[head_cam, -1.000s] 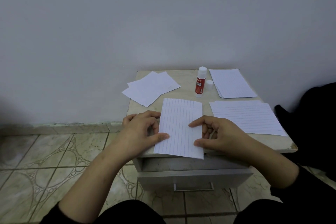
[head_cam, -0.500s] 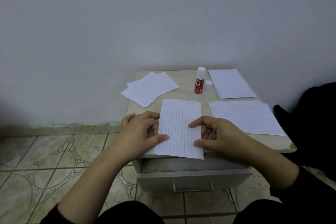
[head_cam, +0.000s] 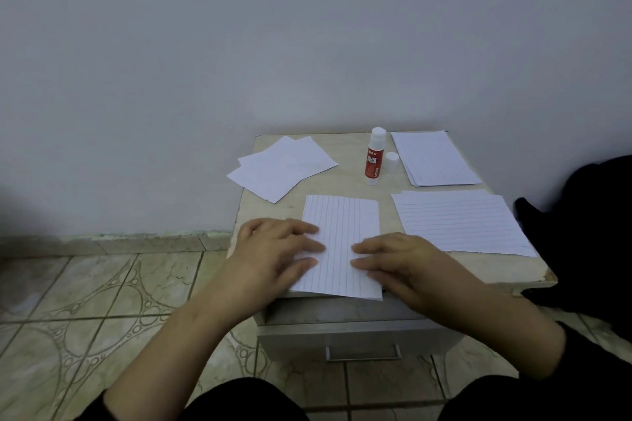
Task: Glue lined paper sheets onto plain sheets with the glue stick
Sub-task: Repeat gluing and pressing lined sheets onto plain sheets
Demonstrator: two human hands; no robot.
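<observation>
A lined sheet (head_cam: 342, 225) lies lengthwise at the front of the small table (head_cam: 355, 188). My left hand (head_cam: 277, 249) presses flat on its left edge, fingers straight. My right hand (head_cam: 400, 260) presses flat on its right half, fingers extended. The red and white glue stick (head_cam: 373, 161) stands uncapped at the back, its white cap (head_cam: 392, 161) beside it. Plain sheets (head_cam: 284, 167) lie in a loose pile at the back left. A stack of lined sheets (head_cam: 434, 157) sits at the back right, and a wide lined sheet (head_cam: 458, 220) lies at the right.
The table stands against a white wall, with a drawer and handle (head_cam: 362, 352) below its front edge. Tiled floor (head_cam: 95, 304) spreads to the left. A dark cloth or bag (head_cam: 588, 215) lies to the right of the table.
Both hands have gone from curled, pinching the sheet's sides, to lying flat on the lined sheet with fingers straightened toward its middle.
</observation>
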